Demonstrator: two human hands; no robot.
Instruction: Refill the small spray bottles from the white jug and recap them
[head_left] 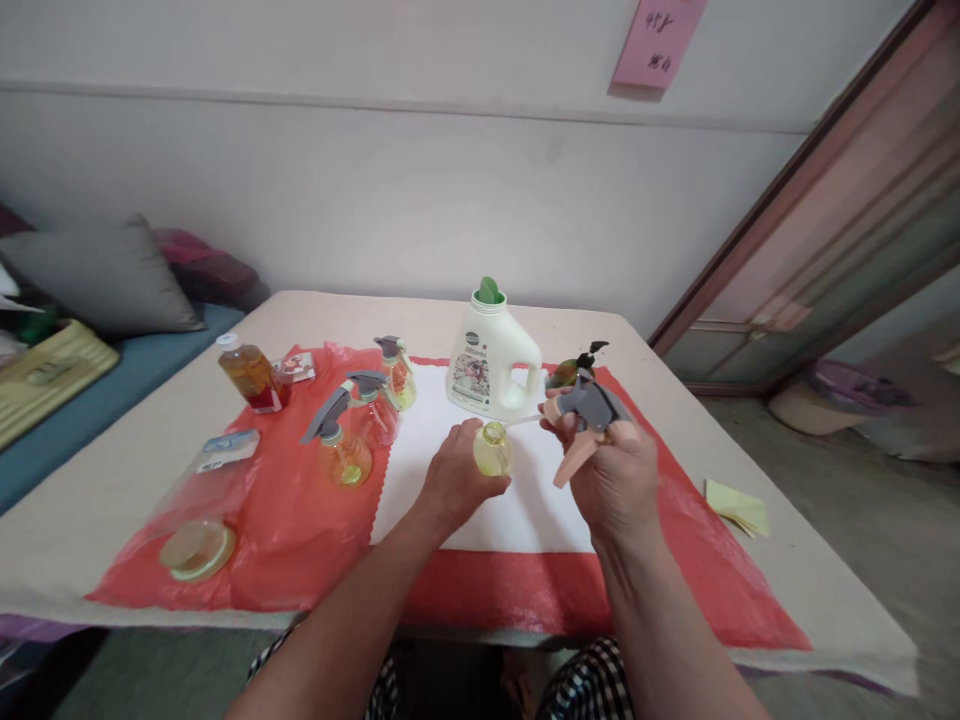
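My left hand [463, 466] is wrapped round a small clear bottle [493, 452] with yellowish liquid, its neck uncapped. In my right hand [619, 465] is a spray trigger head [589, 408], grey with a peach lever. Its thin dip tube points left, with the end close to the bottle's mouth. Behind them stands a large white detergent jug [484, 365] with a green piece in its opening. To the left are several spray bottles with grey heads, among them a front one [345, 455] and a back one [397, 375].
White paper [525, 525] lies over a red plastic sheet [495, 590] on the table. An amber bottle [253, 375], a round lidded container [198, 550] and a clear packet [229, 450] are at left. A dark pump-topped bottle [570, 372] and yellow notes [737, 506] are at right.
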